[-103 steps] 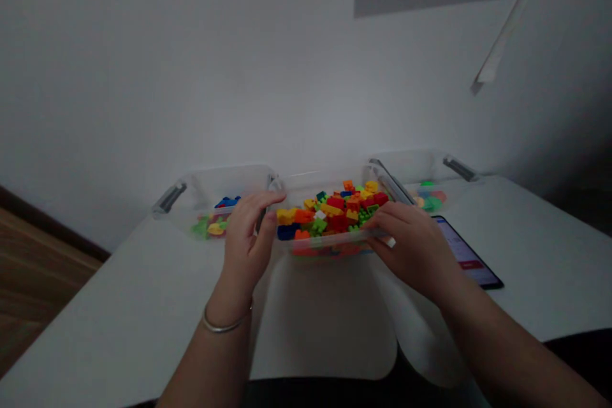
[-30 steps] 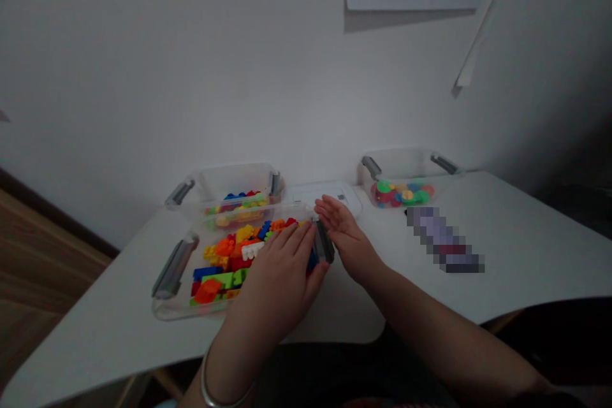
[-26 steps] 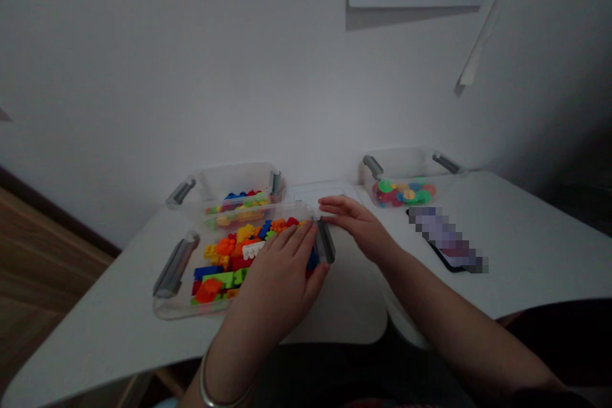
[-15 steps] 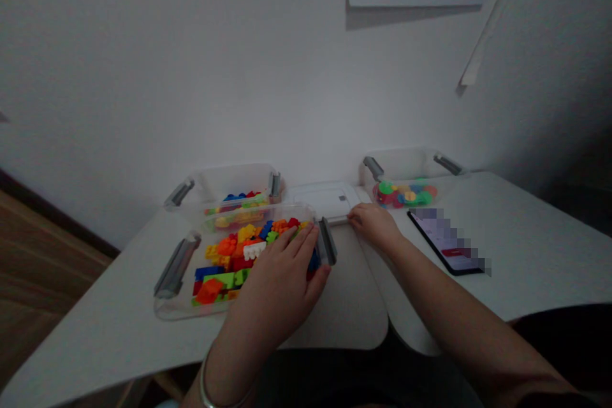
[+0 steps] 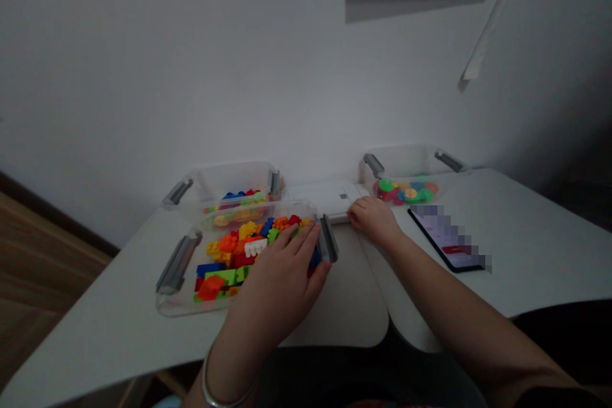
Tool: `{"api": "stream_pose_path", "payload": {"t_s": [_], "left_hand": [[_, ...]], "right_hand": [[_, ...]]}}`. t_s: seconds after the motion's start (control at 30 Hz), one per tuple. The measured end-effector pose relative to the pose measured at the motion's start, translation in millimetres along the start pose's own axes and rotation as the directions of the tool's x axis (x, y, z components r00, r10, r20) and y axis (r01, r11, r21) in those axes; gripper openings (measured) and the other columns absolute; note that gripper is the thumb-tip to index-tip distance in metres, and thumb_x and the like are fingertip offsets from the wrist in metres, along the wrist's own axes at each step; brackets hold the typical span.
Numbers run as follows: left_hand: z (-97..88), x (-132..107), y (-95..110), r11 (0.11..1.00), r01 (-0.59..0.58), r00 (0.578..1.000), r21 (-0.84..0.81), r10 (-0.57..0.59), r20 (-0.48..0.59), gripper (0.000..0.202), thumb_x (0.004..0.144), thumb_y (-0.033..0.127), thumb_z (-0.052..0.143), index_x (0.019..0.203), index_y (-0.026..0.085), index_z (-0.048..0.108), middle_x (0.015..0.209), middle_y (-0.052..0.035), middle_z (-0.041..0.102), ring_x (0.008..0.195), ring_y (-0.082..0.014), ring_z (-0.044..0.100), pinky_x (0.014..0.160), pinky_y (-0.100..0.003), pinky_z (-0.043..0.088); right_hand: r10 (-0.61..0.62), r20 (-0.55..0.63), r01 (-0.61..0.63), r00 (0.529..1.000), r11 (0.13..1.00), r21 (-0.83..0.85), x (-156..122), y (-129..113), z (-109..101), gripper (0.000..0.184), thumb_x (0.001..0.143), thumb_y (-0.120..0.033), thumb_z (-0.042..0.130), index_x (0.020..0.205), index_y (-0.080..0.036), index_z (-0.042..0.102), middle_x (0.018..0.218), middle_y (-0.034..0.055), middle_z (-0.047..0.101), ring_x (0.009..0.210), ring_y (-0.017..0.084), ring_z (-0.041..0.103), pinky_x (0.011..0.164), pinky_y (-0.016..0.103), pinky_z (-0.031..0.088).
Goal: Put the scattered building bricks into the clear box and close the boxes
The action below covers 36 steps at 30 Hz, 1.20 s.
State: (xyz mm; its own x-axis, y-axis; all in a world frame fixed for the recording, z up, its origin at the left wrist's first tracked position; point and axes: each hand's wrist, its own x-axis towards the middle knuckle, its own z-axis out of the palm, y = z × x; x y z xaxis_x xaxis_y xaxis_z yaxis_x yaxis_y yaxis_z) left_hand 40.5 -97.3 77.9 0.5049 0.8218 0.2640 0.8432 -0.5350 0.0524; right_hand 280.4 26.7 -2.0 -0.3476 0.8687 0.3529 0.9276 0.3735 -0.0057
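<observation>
My left hand [image 5: 280,274] lies over the right part of a clear plastic bin [image 5: 179,309], its fingers stretched out and the thumb near the bin's right grey latch [image 5: 328,239]. Under and beside it are colourful building blocks [image 5: 228,261], among them a white block [image 5: 255,247]; what lies beneath the palm is hidden. My right hand [image 5: 375,220] rests with curled fingers at the right front corner of white flat lids [image 5: 318,199]. Whether those fingertips grip the lid edge or anything else I cannot tell.
Behind the front bin stands a second clear bin [image 5: 229,175] with blocks. At the back right, another clear bin [image 5: 404,159] holds round coloured pieces [image 5: 411,192]. A phone [image 5: 447,239] lies right of my right forearm. Two white tables [image 5: 344,306] meet at a seam; the wall [image 5: 287,64] rises behind.
The view has shifted very slightly. Both hands keep their places, the left over the blocks and the right at the lids.
</observation>
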Motion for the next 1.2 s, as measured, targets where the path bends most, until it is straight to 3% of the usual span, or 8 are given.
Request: {"api": "stream_pose_path", "payload": {"t_s": [0.3, 0.43, 0.63, 0.8, 0.9, 0.97, 1.03, 1.2], "left_hand": [[-1.9, 3, 2, 0.999, 0.01, 1.0, -0.05, -0.009, 0.018, 0.057, 0.099, 0.044, 0.045, 0.147, 0.013, 0.049, 0.151, -0.0138, 0.052, 0.141, -0.034, 0.048, 0.114, -0.053, 0.043], [-4.4, 6, 6, 0.997, 0.003, 0.999, -0.077, 0.0, 0.037, 0.058, 0.099, 0.042, 0.046, 0.148, 0.011, 0.048, 0.153, -0.0133, 0.049, 0.142, -0.0337, 0.046, 0.116, -0.052, 0.042], [0.6, 12, 15, 0.997, -0.025, 0.999, -0.079, 0.022, -0.031, 0.054, 0.098, 0.041, 0.051, 0.144, 0.013, 0.052, 0.149, -0.0136, 0.055, 0.137, -0.0341, 0.052, 0.112, -0.052, 0.047], [1.5, 16, 21, 0.97, -0.169, 0.973, -0.174, 0.137, -0.183, 0.033, 0.097, 0.031, 0.053, 0.124, 0.018, 0.067, 0.131, -0.0099, 0.07, 0.125, -0.0292, 0.062, 0.106, -0.048, 0.052], [-2.1, 10, 21, 0.94, -0.237, 0.89, -0.244, 0.109, -0.443, 0.021, 0.096, 0.02, 0.05, 0.102, 0.02, 0.071, 0.103, -0.0065, 0.076, 0.1, -0.0209, 0.069, 0.091, -0.038, 0.058], [-5.8, 0, 16, 0.967, -0.171, 0.782, -0.187, 0.018, -0.623, 0.016, 0.094, 0.018, 0.053, 0.099, 0.021, 0.068, 0.098, -0.008, 0.072, 0.094, -0.0216, 0.068, 0.085, -0.038, 0.058], [-10.4, -13, 5, 0.995, -0.074, 0.718, -0.073, 0.002, -0.697, 0.019, 0.091, 0.018, 0.058, 0.108, 0.024, 0.065, 0.105, -0.009, 0.069, 0.103, -0.0254, 0.065, 0.093, -0.045, 0.055], [-18.5, -41, -48, 0.938, 0.341, 0.72, -0.06, -0.302, -0.624, 0.046, 0.095, 0.031, 0.053, 0.14, 0.027, 0.051, 0.148, -0.0128, 0.05, 0.137, -0.0384, 0.046, 0.112, -0.065, 0.039]], "right_hand": [[0.145, -0.198, -0.118, 0.969, 0.983, 0.144, -1, 6, 0, 0.006, 0.088, -0.019, 0.058, 0.09, -0.02, 0.063, 0.097, 0.0119, 0.069, 0.099, 0.028, 0.062, 0.087, 0.037, 0.046], [0.254, -0.426, -0.073, 0.868, 0.915, 0.397, -2, 7, -6, 0.001, 0.088, -0.023, 0.058, 0.089, -0.023, 0.057, 0.097, 0.0107, 0.067, 0.098, 0.028, 0.062, 0.09, 0.041, 0.048], [0.397, -0.57, -0.008, 0.72, 0.825, 0.565, -10, -5, -37, 0.013, 0.085, -0.031, 0.062, 0.083, -0.026, 0.05, 0.099, 0.009, 0.073, 0.097, 0.027, 0.067, 0.092, 0.046, 0.049], [0.379, -0.677, 0.056, 0.631, 0.848, 0.527, -22, -18, -67, 0.017, 0.087, -0.032, 0.065, 0.083, -0.027, 0.049, 0.094, 0.005, 0.075, 0.092, 0.024, 0.071, 0.082, 0.04, 0.052], [0.282, -0.724, 0.122, 0.63, 0.884, 0.451, -31, -24, -75, 0.018, 0.088, -0.029, 0.066, 0.083, -0.027, 0.049, 0.093, 0.0038, 0.076, 0.091, 0.023, 0.072, 0.083, 0.041, 0.053], [0.227, -0.729, 0.152, 0.646, 0.897, 0.414, -37, -28, -78, 0.018, 0.089, -0.029, 0.066, 0.083, -0.028, 0.05, 0.092, 0.0035, 0.077, 0.09, 0.023, 0.073, 0.086, 0.043, 0.054], [0.17, -0.72, 0.189, 0.673, 0.901, 0.39, -43, -32, -79, 0.016, 0.09, -0.028, 0.066, 0.084, -0.028, 0.051, 0.092, 0.0036, 0.077, 0.089, 0.023, 0.073, 0.085, 0.044, 0.055], [0.06, -0.714, 0.259, 0.697, 0.908, 0.328, -56, -41, -79, 0.013, 0.089, -0.021, 0.064, 0.085, -0.029, 0.054, 0.093, 0.0026, 0.078, 0.088, 0.022, 0.073, 0.078, 0.04, 0.055]]}}
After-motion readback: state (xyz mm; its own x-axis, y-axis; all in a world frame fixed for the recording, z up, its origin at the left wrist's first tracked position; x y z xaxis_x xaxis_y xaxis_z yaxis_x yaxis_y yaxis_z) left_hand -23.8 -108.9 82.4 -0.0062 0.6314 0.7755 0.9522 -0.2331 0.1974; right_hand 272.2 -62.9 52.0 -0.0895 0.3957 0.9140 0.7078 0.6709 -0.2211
